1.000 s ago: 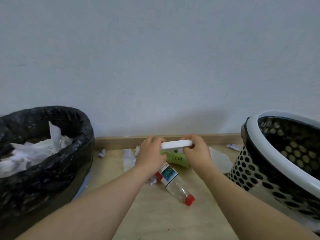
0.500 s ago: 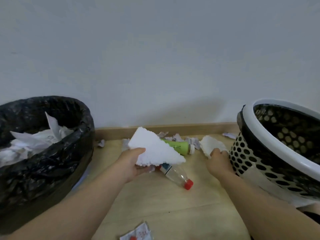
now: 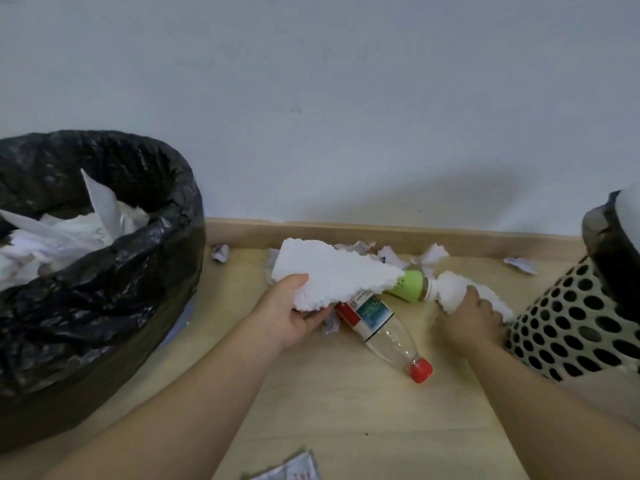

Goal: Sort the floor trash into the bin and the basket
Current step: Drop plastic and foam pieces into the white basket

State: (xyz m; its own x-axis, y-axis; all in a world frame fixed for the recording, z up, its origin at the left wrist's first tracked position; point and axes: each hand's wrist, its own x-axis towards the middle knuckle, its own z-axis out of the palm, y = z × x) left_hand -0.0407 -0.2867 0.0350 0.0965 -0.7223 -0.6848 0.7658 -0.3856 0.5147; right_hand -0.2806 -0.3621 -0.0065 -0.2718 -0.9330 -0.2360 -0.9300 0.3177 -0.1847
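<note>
The left hand (image 3: 294,313) gripped a white foam slab (image 3: 332,275) by its broad end, thumb on top and fingers curled beneath, holding it just above the floor (image 3: 346,393); the slab's pointed end reached over a green bottle (image 3: 410,285) lying on its side. The right hand (image 3: 467,317) had its fingers curled over a smaller foam lump (image 3: 453,289), which lay on the floor just beside the perforated basket (image 3: 571,323). A clear bottle (image 3: 381,327) with a red cap lay between the two hands, cap toward the camera, its base under the slab. Paper scraps (image 3: 429,254) were strewn along the skirting board (image 3: 381,233). The bin (image 3: 138,271), lined with a black bag, stood at the left; crumpled paper (image 3: 69,233) filled it. A wrapper (image 3: 291,469) lay at the bottom edge.
</note>
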